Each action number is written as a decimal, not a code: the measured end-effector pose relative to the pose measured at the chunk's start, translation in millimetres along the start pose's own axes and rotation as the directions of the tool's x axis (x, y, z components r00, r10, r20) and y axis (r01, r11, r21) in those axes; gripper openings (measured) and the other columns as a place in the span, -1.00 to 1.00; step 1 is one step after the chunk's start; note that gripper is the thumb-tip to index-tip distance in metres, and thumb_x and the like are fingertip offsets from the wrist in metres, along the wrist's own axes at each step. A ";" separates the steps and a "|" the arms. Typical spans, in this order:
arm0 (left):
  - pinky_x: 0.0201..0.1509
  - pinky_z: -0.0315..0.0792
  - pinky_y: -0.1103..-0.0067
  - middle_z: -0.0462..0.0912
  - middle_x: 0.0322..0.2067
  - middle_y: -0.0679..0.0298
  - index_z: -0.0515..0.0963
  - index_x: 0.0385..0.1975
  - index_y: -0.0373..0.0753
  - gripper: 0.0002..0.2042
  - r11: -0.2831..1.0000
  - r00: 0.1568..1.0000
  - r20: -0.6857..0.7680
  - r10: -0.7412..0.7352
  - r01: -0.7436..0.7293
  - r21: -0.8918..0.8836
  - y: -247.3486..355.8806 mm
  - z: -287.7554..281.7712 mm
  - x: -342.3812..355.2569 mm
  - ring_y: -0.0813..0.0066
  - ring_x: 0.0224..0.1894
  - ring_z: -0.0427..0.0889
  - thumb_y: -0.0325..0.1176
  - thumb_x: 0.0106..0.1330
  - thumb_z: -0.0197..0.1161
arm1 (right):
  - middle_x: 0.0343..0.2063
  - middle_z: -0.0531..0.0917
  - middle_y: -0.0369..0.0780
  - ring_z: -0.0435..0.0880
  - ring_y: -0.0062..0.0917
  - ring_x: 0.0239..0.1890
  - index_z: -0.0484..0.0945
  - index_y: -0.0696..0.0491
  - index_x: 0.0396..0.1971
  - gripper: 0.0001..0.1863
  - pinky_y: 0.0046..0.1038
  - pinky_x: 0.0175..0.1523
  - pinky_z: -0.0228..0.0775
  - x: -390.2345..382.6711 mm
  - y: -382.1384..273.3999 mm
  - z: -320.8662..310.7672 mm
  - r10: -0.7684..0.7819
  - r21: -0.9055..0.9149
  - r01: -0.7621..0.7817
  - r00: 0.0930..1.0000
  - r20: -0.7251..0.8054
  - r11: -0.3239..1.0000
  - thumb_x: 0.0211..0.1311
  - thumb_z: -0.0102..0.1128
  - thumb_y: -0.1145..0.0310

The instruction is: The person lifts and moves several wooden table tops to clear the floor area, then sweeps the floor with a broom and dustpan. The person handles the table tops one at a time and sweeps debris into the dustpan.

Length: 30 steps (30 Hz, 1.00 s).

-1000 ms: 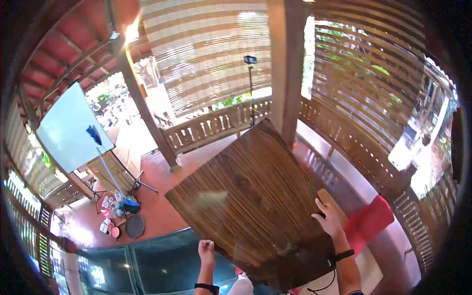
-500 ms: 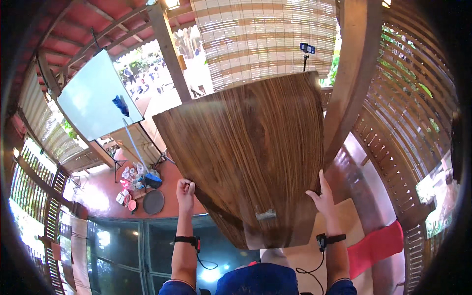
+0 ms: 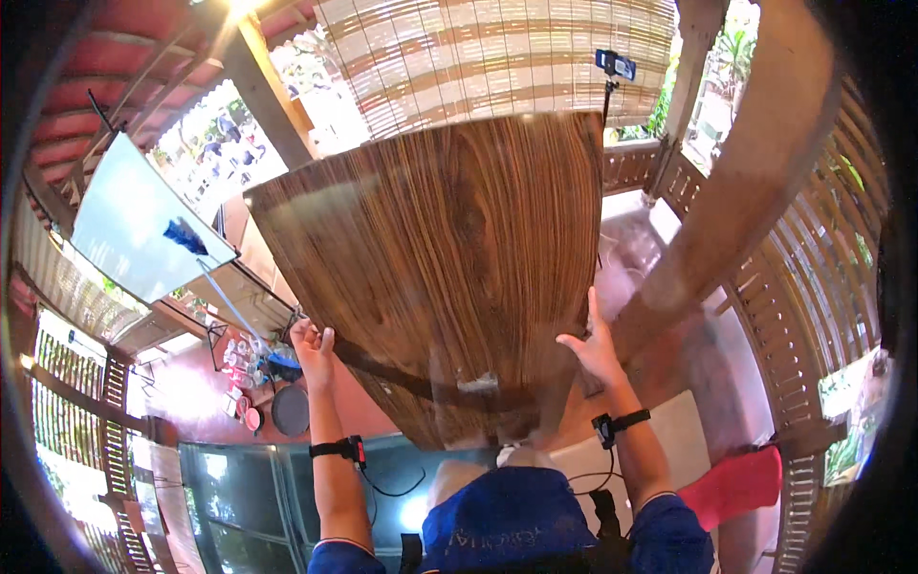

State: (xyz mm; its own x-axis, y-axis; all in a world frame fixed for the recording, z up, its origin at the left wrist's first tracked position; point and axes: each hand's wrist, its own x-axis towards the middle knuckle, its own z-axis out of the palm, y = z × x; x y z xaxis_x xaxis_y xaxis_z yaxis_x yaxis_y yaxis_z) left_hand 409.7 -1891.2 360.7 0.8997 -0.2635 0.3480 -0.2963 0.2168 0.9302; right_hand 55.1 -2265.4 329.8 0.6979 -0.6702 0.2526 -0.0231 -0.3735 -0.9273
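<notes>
Gripping a flat, glossy, dark-streaked wooden board (image 3: 449,249) by opposite edges, with left hand (image 3: 314,352) curled inward and right hand (image 3: 599,354) splayed wide at the thumb

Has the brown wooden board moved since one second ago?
Yes. Against the black stand behind it, the wooden board has risen in view: its far edge now hides most of the pole, which showed earlier.

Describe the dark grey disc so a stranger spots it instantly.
Start at the left-hand whiteboard. Below right, on the reddish floor, is a cluster of small items. The dark grey disc is at its lower right, wider than the pink bowl beside it.
</notes>
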 end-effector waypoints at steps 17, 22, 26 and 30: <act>0.00 0.38 0.64 0.54 -0.08 0.39 0.43 0.07 -0.27 -0.55 0.910 0.883 0.222 -0.413 0.393 0.131 -134.5 28.3 150.7 0.60 -0.05 0.50 -0.71 0.14 0.19 | 0.09 0.42 -0.21 0.46 -0.38 0.03 0.25 0.15 0.17 -0.22 -0.27 0.12 0.43 190.1 99.6 76.3 0.242 -0.185 -0.236 0.970 0.012 0.954 -0.14 0.44 0.59; -0.07 0.42 0.63 0.56 -0.18 0.40 0.46 0.03 -0.23 -0.53 0.868 0.837 0.229 -0.496 0.483 0.113 -174.4 43.4 197.6 0.61 -0.15 0.53 -0.77 0.08 0.20 | -0.26 0.49 -0.25 0.54 -0.49 -0.36 0.43 0.18 -0.04 -0.52 -0.29 -0.05 0.56 210.9 199.4 105.0 0.353 -0.150 -0.350 0.936 -0.010 0.925 -0.03 0.34 0.57; -0.12 0.46 0.61 0.56 -0.25 0.39 0.48 -0.09 -0.23 -0.61 0.817 0.794 0.193 -0.576 0.554 0.159 -237.4 17.9 231.0 0.57 -0.20 0.54 -0.77 0.08 0.21 | -0.47 0.44 -0.30 0.51 -0.55 -0.50 0.51 0.19 -0.28 -0.80 -0.27 -0.14 0.62 283.6 170.7 133.6 0.248 -0.396 -0.213 0.968 0.040 0.893 0.06 0.25 0.60; -0.17 0.50 0.59 0.53 -0.33 0.40 0.47 -0.22 -0.25 -0.76 0.843 0.855 0.176 -0.488 0.410 0.349 -267.3 47.1 272.4 0.55 -0.26 0.53 -0.72 0.16 0.15 | -0.58 0.43 -0.29 0.50 -0.53 -0.51 0.50 0.18 -0.42 -0.86 -0.31 -0.23 0.58 323.7 255.9 156.7 0.227 0.120 -0.215 0.969 -0.097 0.969 0.01 0.26 0.63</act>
State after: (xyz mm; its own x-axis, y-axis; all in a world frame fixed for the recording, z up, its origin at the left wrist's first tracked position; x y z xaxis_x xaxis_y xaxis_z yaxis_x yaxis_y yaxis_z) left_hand 718.9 -2065.2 212.4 0.8574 -0.4963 -0.1362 0.0070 -0.2533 0.9674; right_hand 387.3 -2477.5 131.1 0.6018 -0.7963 0.0609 -0.0865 -0.1408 -0.9863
